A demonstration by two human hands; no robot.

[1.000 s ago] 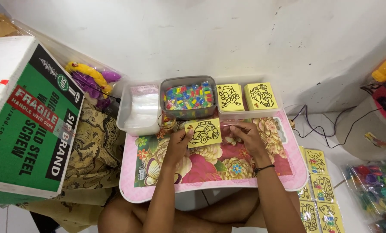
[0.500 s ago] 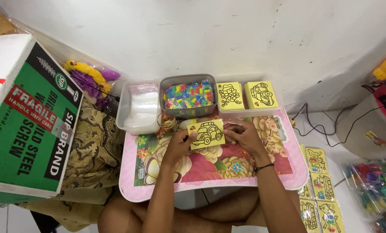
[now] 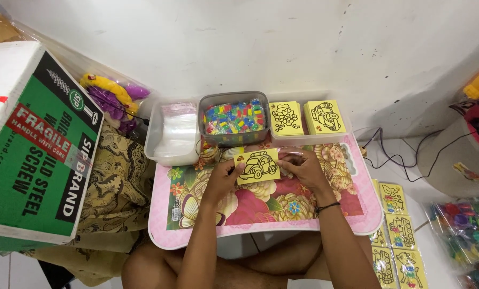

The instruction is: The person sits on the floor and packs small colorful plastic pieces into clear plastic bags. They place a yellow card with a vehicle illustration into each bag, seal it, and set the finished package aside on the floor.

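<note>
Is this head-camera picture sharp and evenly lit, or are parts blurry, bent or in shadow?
Head view: light is soft and even, the yellow card between left hand and right hand sharp; a dim shadow lies on the wall at right; the cardboard box bows outward from wide-angle distortion; the bag of coloured pieces looks softer.

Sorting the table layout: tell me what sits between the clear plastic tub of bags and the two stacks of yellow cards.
In the head view, a grey container of small colourful pieces sits between the clear tub and the card stacks.
</note>
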